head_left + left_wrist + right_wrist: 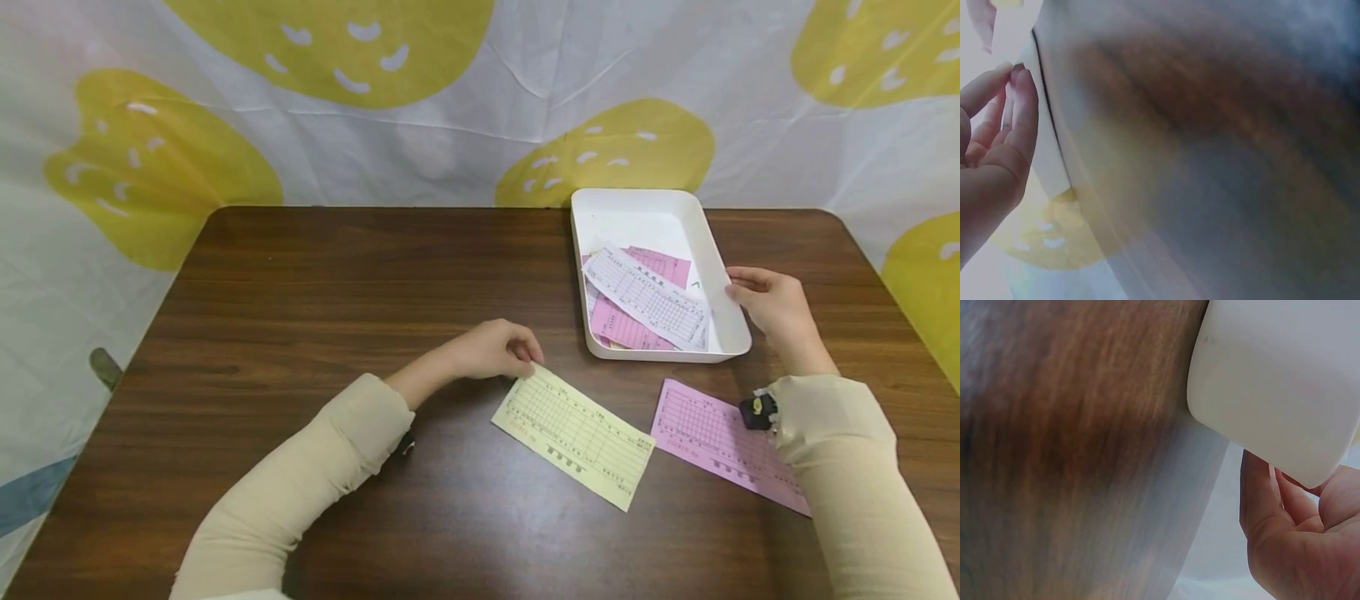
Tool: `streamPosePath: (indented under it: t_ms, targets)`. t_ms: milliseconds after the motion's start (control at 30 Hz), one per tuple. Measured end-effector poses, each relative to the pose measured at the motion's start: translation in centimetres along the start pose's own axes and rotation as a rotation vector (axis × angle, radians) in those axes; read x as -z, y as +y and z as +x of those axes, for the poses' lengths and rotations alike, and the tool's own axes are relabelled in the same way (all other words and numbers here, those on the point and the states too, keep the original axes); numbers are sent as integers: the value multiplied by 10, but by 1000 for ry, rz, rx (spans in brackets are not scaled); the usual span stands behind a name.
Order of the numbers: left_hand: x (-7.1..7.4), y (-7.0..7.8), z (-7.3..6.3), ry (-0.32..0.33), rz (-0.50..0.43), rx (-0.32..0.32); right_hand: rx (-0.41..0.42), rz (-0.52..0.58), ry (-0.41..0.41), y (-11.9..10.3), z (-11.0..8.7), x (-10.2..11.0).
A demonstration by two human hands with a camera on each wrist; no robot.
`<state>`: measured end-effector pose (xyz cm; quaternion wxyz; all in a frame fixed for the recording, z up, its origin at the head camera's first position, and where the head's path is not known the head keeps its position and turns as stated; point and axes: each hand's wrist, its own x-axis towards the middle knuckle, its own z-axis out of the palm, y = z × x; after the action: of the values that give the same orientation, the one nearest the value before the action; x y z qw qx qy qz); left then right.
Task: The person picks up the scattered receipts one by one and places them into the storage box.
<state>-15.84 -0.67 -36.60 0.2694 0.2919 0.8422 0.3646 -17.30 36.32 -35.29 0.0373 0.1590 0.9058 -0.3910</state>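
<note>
In the head view my left hand (491, 350) pinches the upper left corner of a pale yellow printed form slip (573, 437), over the front middle of the table. Thumb and fingertips of that hand (1000, 137) meet in the left wrist view. My right hand (780, 317) grips the right wall of a white plastic tray (630, 221), thumb at the rim and fingers outside. The tray's outer corner (1266, 406) fills the upper right of the right wrist view. Inside the tray, a white form slip (645, 296) lies slanted over pink slips (622, 325).
A pink form slip (705, 437) lies on the dark wood table (360, 275), partly hidden by my right forearm. Behind the tray, at the table's back edge, hangs a white curtain (450, 158) with yellow shapes. Both wrists wear small black devices.
</note>
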Motion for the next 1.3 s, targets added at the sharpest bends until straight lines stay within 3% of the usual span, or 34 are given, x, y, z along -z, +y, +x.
streamPosePath:
  t_ms: [267, 433, 900, 1300]
  targets:
    - [14, 1, -3, 0, -245, 51, 24, 50, 5, 2, 1, 1]
    - [25, 5, -5, 34, -342, 43, 49, 88, 0, 3, 1, 0]
    - [54, 18, -1, 209, -525, 7, 48, 46, 23, 3, 2, 0]
    - [53, 35, 19, 364, -672, -13, 65, 49, 20, 2, 2, 0]
